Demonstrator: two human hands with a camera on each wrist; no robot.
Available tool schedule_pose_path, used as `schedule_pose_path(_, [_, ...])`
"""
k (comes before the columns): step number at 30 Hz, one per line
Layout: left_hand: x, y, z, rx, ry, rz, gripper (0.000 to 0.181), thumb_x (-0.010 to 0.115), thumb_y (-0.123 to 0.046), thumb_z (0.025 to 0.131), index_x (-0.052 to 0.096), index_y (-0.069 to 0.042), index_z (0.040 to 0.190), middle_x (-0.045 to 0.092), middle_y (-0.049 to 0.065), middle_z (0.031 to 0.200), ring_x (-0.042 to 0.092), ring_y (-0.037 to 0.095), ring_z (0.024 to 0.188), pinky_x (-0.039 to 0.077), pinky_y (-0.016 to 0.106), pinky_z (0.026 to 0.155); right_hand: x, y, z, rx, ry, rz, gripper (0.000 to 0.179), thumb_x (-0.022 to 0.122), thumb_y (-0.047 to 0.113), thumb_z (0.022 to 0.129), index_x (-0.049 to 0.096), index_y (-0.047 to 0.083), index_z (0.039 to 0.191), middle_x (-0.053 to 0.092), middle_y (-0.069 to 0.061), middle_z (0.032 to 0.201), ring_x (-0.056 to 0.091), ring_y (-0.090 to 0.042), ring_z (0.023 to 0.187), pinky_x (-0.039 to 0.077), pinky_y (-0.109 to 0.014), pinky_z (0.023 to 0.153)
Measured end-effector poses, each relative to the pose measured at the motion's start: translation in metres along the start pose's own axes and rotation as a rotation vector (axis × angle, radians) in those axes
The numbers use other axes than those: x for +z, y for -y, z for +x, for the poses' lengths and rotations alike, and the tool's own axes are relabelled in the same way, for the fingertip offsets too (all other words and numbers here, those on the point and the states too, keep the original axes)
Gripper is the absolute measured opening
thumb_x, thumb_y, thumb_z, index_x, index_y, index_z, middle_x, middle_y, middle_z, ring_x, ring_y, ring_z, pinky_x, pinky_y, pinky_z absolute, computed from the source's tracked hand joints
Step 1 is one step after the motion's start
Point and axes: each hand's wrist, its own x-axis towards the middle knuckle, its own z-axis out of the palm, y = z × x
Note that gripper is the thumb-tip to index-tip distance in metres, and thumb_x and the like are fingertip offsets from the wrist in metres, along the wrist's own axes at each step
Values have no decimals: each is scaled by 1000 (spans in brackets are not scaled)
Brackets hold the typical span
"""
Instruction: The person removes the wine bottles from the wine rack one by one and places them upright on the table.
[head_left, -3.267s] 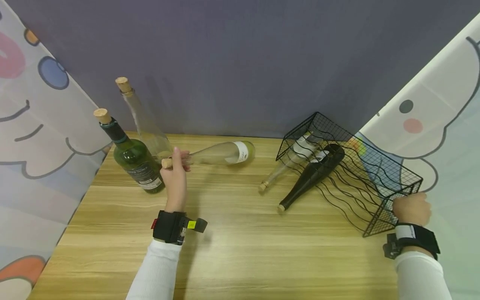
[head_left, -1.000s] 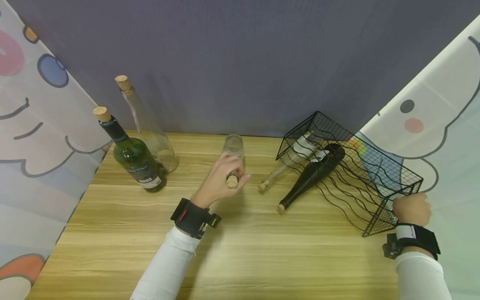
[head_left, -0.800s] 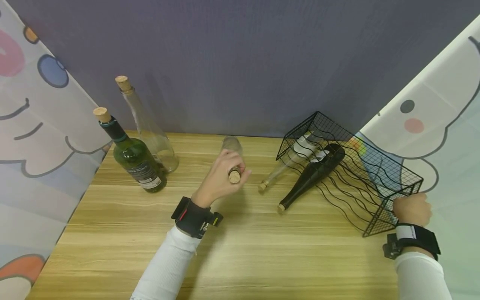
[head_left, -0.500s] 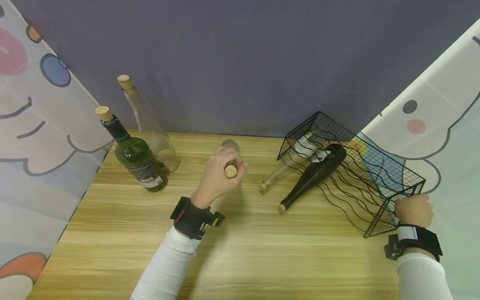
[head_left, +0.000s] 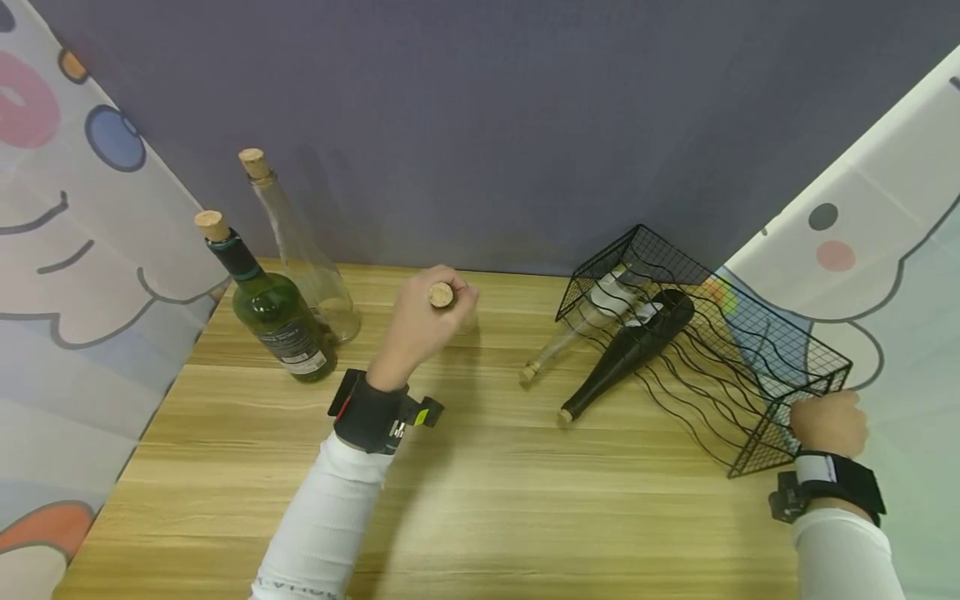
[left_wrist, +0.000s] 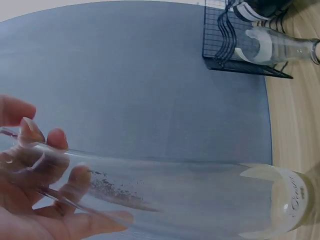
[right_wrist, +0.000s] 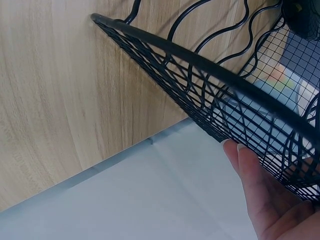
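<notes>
Around clear btl (left_wrist: pixel 220 195), L hand (head_left: pixel 420 327).

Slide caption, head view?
Left hand grips a corked bottle; right hand holds one end of a wire rack.

Two bottles (head_left: pixel 626 354) in the rack (head_left: pixel 723 342)

clear bottles (left_wrist: pixel 200 192): 3 | green bottle (head_left: pixel 281 321): 1 | dark bottle (head_left: pixel 633 346): 1 | corks (head_left: pixel 441 294): 5 | wire rack (right_wrist: pixel 200 61): 1 | hands (head_left: pixel 420 325): 2
</notes>
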Motion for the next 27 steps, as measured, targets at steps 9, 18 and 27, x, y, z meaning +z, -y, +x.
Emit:
schedule_pose_path(9, [0,-9,3,-86,-97,-13,15,62,-7,85,67,-3,71,71,12,78,55,16,63,42,25,60,0,1,-2,15,-3,-2,67,32,18,94,12,-25,141,34,-53,133,40,-63,123,45,-62,95])
schedule_pose_path(18, [-2,-16,6,-148,-133,13,16,61,-10,83,67,-6,69,67,8,70,54,16,62,43,29,63,0,0,-2,7,-4,3,67,32,18,93,13,-26,140,34,-53,133,41,-63,122,46,-62,93])
schedule_pose_path(27, [2,-17,10,-70,-240,8,26,67,-13,89,62,-3,65,60,8,59,49,15,52,40,27,57,-1,1,-1,-5,1,-6,68,32,18,93,12,-27,140,34,-54,132,40,-64,121,45,-63,94])
